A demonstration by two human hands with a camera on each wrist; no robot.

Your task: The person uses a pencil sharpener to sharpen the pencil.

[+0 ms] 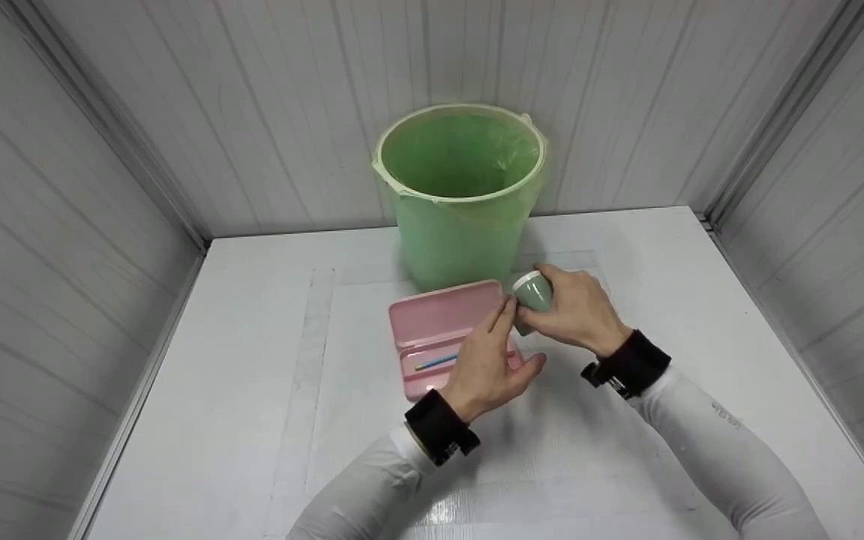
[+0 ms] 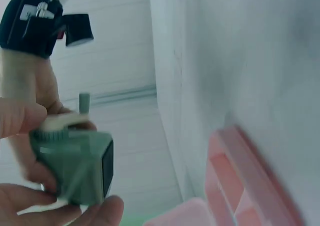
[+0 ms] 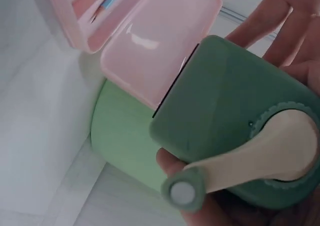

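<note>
My right hand (image 1: 578,307) grips a green crank pencil sharpener (image 3: 210,95) with a cream crank arm and a round knob. It holds the sharpener above the table, just right of an open pink pencil case (image 1: 443,315). The left hand (image 1: 484,367) is over the case's right part, its fingers extended toward the sharpener and its thumb spread apart. Whether those fingertips touch the sharpener, I cannot tell. In the case's tray lies a blue pencil (image 1: 436,362), partly covered by the left hand.
Behind the case a light green bucket (image 1: 458,240) with a thin liner stands by the back wall (image 1: 289,112). The white tabletop (image 1: 244,390) has strips of clear tape on it. Grey panels (image 1: 34,225) enclose its sides.
</note>
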